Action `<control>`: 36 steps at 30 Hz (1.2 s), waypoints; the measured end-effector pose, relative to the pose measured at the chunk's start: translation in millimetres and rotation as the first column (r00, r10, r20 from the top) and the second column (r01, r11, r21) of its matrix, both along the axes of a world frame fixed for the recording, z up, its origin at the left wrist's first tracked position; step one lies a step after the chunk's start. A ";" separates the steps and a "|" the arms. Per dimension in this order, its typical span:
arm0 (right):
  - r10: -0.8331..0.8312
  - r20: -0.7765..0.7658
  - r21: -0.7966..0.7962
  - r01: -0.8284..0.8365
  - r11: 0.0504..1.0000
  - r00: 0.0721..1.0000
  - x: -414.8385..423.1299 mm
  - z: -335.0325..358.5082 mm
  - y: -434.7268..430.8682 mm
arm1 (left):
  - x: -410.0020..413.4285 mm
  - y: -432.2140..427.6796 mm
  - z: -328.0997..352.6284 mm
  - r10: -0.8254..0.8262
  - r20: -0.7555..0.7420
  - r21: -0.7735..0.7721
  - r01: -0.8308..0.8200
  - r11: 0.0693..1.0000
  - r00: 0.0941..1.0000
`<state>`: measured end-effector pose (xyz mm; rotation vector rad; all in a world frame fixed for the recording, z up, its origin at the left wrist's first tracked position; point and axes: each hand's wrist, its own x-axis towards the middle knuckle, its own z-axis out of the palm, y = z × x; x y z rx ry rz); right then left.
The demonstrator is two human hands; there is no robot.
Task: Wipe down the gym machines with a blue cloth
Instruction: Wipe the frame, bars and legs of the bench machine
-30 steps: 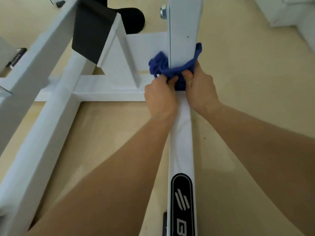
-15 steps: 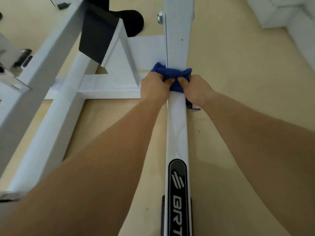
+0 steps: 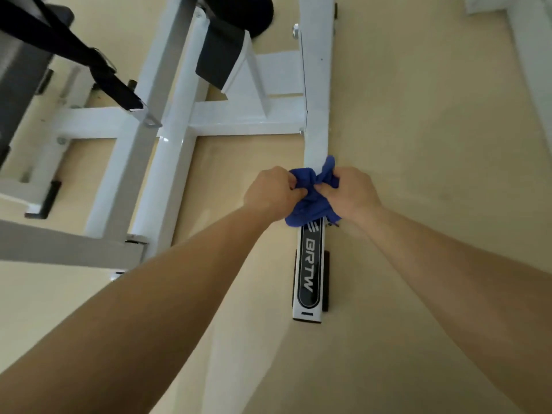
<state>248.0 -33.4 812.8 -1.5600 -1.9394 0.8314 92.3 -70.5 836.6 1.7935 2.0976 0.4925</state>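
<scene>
We count two hands: one left hand [image 3: 273, 194] and one right hand [image 3: 352, 194]. We count one blue cloth [image 3: 309, 204]. We count one white machine frame [image 3: 316, 85] in the foreground; it carries one black logo plate [image 3: 310, 273] with four letters. We count two bolt heads: one upper bolt head [image 3: 295, 29] and one lower bolt head [image 3: 61, 141]. We count one black strap [image 3: 89, 61], one flat black panel [image 3: 221, 55] and one rounded black pad [image 3: 239, 13]. We count one separate white beam [image 3: 531, 55] at the right edge.

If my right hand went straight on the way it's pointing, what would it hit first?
Probably the left hand: the right hand angles inward across the white beam, with only the bunched blue cloth between them. Depth is unclear.
</scene>
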 end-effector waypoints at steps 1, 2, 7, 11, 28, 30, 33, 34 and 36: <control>0.003 -0.008 0.035 -0.003 0.999 1.000 0.2 5.6 2.2 | 1.5 0.8 4.0 -0.004 -0.018 0.008 0.004 1.000 1.000; 0.007 -0.024 0.066 -0.006 0.998 1.000 0.7 9.1 1.8 | 2.8 1.0 7.1 -0.005 -0.024 0.013 0.005 1.000 1.000; 0.056 -0.179 0.089 -0.041 0.995 0.982 -7.5 13.4 -11.3 | -4.7 0.5 2.9 0.084 0.230 0.092 -0.108 0.990 0.970; -0.005 -0.406 -0.034 -0.009 0.999 0.914 -15.7 34.2 -3.4 | -2.2 -1.2 10.3 0.157 0.473 0.182 -0.270 0.945 0.867; 0.101 0.044 0.163 -0.106 0.981 0.994 16.8 40.9 -35.7 | 9.1 -12.0 3.5 0.177 0.758 0.239 -0.520 0.820 0.628; 0.013 0.314 0.389 -0.141 0.910 0.949 30.6 23.9 -47.1 | 0.4 -3.4 11.7 0.227 0.816 0.201 -0.629 0.751 0.531; -0.030 0.442 0.445 -0.191 0.875 0.896 42.6 1.7 -57.0 | 14.8 6.2 32.1 0.229 0.841 0.173 -0.646 0.743 0.489; -0.038 0.441 0.456 -0.188 0.870 0.897 44.1 -1.2 -57.7 | 21.3 7.9 37.2 0.214 0.849 0.162 -0.624 0.765 0.483; -0.056 0.367 0.483 -0.139 0.865 0.929 44.0 1.2 -59.1 | 27.6 10.2 41.9 0.211 0.900 0.085 -0.629 0.773 0.381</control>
